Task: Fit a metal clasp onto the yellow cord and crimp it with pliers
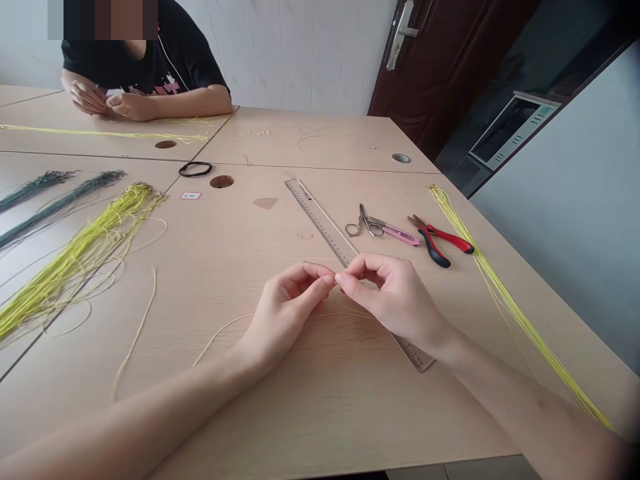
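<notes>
The person's left hand [285, 313] and right hand [395, 300] are together above the near part of the pale wood table [310, 407], their fingertips meeting. Thumb and forefinger of each hand pinch a tiny gold-coloured piece [335, 275], too small to make out clearly. A thin yellow cord [223, 333] curves away from under the left hand toward the near left, and a further strand runs on the table beneath the hands.

A steel ruler [320, 220] lies diagonally under the right hand, its far end pointing toward the middle of the table and its near end showing past the right wrist. To the right of the ruler, well clear of the hands, lie small scissors [364, 225], a pink-handled cutter [395, 231] and red-and-black pliers [440, 241]. A long bundle of yellow cords [515, 313] stretches toward the near right corner.

On the left lie a larger tangled bundle of yellow cords [75, 260] and two dark cord bundles [60, 200]. A black elastic band [195, 169] and a small white label [191, 195] sit near a round hole in the table [221, 181]. At the far left, a co-worker's hands [107, 100] are together at the next table, with more yellow cords [100, 132] laid out in front of them.
</notes>
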`<action>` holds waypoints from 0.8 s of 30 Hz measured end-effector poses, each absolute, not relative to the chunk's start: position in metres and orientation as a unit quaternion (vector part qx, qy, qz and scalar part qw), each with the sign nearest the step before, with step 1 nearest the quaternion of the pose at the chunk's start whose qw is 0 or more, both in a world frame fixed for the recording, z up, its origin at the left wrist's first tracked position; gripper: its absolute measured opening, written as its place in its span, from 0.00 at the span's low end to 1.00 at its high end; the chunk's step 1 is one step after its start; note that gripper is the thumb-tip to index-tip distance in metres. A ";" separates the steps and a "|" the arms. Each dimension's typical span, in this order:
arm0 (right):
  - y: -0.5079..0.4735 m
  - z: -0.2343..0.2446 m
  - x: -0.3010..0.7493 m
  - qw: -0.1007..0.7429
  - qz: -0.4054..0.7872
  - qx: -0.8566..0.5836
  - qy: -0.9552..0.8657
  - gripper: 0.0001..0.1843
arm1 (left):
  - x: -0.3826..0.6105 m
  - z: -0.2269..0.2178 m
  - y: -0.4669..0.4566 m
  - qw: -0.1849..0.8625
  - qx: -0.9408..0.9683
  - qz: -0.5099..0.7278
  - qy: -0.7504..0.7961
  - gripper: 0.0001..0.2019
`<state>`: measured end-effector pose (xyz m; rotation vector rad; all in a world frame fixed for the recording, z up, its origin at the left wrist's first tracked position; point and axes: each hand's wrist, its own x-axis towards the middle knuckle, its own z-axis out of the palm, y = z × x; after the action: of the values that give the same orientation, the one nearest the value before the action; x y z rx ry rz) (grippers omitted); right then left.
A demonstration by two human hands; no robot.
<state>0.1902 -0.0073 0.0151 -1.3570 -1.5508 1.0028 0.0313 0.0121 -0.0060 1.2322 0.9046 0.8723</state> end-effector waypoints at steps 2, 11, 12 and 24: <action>-0.008 0.018 0.190 0.411 0.409 -0.534 -0.616 0.08 | 0.031 -0.007 0.011 0.652 0.530 0.377 0.389 0.07; -0.010 0.023 0.188 0.410 0.481 -0.493 -0.598 0.10 | 0.029 -0.009 0.010 0.735 0.500 0.322 0.326 0.11; -0.011 0.023 0.188 0.410 0.484 -0.492 -0.596 0.10 | 0.030 -0.009 0.010 0.734 0.501 0.321 0.326 0.11; -0.011 0.019 0.185 0.440 0.445 -0.501 -0.598 0.09 | 0.031 -0.007 0.009 0.717 0.503 0.348 0.334 0.09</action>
<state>0.1847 -0.0110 0.0185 -1.2437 -1.4855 1.1066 0.0311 0.0091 -0.0068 1.1126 0.7399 0.7694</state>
